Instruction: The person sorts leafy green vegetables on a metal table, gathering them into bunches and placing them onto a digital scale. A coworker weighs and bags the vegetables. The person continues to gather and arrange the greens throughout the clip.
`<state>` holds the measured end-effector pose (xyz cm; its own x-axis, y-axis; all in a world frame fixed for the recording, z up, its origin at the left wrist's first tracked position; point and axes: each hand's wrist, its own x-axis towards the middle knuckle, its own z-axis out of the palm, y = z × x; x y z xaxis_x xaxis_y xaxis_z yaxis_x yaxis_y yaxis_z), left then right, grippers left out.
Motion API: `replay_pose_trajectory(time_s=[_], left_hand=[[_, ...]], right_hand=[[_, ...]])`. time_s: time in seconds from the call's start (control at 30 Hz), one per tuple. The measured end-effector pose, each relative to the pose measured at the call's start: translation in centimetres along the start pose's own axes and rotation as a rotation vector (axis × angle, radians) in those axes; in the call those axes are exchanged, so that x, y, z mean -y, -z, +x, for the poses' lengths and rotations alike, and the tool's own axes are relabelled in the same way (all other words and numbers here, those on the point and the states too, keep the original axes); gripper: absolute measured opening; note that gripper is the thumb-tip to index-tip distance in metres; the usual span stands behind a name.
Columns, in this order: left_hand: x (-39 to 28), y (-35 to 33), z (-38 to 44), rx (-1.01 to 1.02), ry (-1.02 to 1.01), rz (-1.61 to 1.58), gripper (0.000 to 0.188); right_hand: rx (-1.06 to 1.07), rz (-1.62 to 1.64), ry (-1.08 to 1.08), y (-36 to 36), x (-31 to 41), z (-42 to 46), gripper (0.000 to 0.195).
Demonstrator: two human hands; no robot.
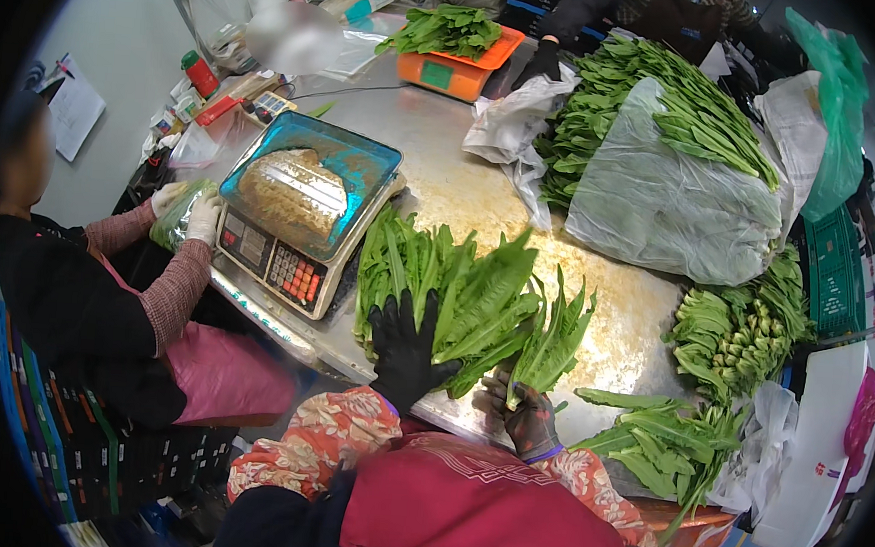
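My left hand, in a black glove, lies with fingers spread on a pile of long green leafy vegetables at the table's near edge. Just right of that pile, my right hand, in a dark, stained glove, grips the stem end of a small bunch of leafy greens, whose leaves point away from me. Loose green leaves lie to the right of my right hand. Behind them is a stack of leafy greens with cut stem ends showing.
A digital scale with a wet metal pan stands left of the pile. Beyond are an orange scale holding greens and a large heap of greens partly under plastic. A co-worker at left holds bagged greens; another person's gloved hand is across the table.
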<state>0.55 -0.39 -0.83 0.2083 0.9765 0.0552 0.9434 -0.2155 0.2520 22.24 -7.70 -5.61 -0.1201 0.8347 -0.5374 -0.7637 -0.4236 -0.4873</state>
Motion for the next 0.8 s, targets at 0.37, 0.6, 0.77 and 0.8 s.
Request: replay_pose_trajectory(time_s=[0.37,0.6,0.77,0.8], left_hand=[[-1.5,0.5,1.4,0.049,-0.067,0.138,0.104],[2.2,0.3,2.7,0.005,-0.116,-0.291,0.1],[4.3,3.3,3.9,-0.08,0.008,-0.799,0.079],[5.3,3.8,3.6,-0.008,0.174,-0.982,0.069]], right_hand=[[0.006,-0.041,0.034,2.8,-1.3,1.3,0.043],[0.034,0.089,-0.021,2.5,-0.6,1.8,0.034],[-0.053,0.02,0.02,4.1,-1.1,2.3,0.031],[-0.062,0.042,0.016,3.9,-0.9,2.1,0.03]])
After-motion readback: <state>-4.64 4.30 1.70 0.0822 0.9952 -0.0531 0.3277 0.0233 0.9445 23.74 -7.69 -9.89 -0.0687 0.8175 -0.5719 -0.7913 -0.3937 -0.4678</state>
